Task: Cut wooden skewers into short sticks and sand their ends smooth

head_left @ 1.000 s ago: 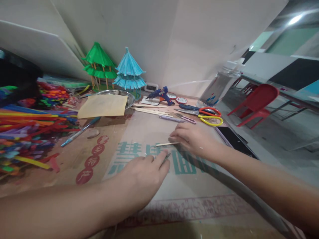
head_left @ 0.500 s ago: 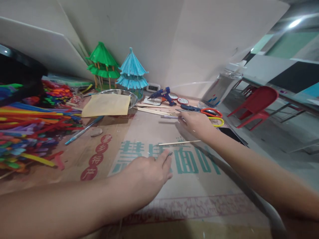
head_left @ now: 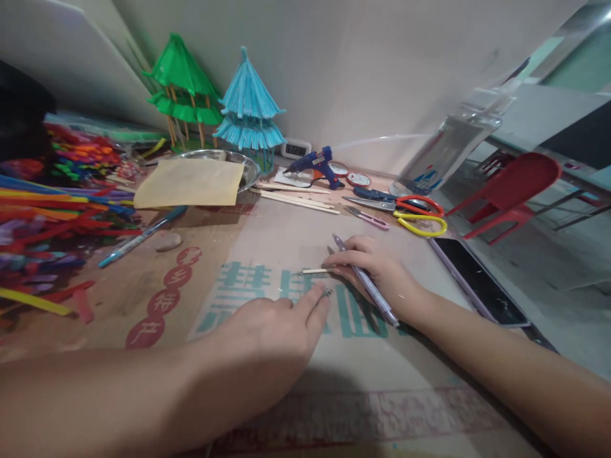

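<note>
Your right hand (head_left: 389, 277), grasping pen (head_left: 370, 285), nearer; stick (head_left: 314, 271), crosswise, just beyond your left hand (head_left: 272, 331); left grasp, cannot tell.

Pale wall (head_left: 382, 76) behind; right, red chair (head_left: 529, 184) near table (head_left: 594, 183), grey floor (head_left: 563, 254).

Hands (head_left: 377, 267) hold a pen (head_left: 366, 280), apparently touching a thin stick (head_left: 314, 271).

The head view looks forward and down from the near side of the worktop (head_left: 296, 242), close above the left hand (head_left: 272, 324) and right hand (head_left: 377, 267). It faces the wall (head_left: 382, 76) behind the far edge and takes in floor (head_left: 563, 254) beyond the right edge.
</note>
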{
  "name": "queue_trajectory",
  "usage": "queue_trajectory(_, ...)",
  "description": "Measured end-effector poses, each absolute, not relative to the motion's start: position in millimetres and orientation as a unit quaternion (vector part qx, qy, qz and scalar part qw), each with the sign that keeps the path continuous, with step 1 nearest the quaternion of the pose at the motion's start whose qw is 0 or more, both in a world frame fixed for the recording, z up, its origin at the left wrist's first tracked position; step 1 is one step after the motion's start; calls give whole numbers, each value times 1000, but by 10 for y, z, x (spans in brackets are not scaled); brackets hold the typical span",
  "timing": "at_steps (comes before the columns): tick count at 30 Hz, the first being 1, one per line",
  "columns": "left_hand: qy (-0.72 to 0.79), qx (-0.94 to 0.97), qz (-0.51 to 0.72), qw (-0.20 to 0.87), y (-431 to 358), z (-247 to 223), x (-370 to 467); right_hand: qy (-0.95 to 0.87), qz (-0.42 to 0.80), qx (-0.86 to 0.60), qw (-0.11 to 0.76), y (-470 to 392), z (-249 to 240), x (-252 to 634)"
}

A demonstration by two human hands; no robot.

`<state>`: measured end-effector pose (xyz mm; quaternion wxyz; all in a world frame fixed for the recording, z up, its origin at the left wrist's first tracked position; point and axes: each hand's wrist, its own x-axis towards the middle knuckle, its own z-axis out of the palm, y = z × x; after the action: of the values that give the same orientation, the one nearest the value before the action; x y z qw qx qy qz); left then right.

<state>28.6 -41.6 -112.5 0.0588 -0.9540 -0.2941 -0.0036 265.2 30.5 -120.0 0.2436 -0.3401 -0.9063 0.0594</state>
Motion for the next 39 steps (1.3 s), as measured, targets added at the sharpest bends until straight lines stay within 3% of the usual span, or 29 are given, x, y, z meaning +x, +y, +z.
queue_trajectory(12,-315,-948,-24,20,-393,-1121,265,-907,146,-335,209,261,-1153,2620)
queue_trajectory(22,-309,-949,-62,16,-288,-1084,212,-908,147,-333,205,268,-1166,2606)
queue_trajectory(27,-461,-881,-103,26,227,-1082,70,-900,161,-354,197,272,-1116,2618)
queue_trajectory(29,-488,-870,-51,-35,230,-1063,38,-883,155,-390,212,298,-1128,2648)
queue_trajectory(34,-275,-928,42,-247,-258,-805,-29,-863,127,-429,234,376,-1220,2726)
queue_trajectory(39,-212,-956,-80,-185,-367,-805,54,-874,79,-420,231,377,-1267,2703)
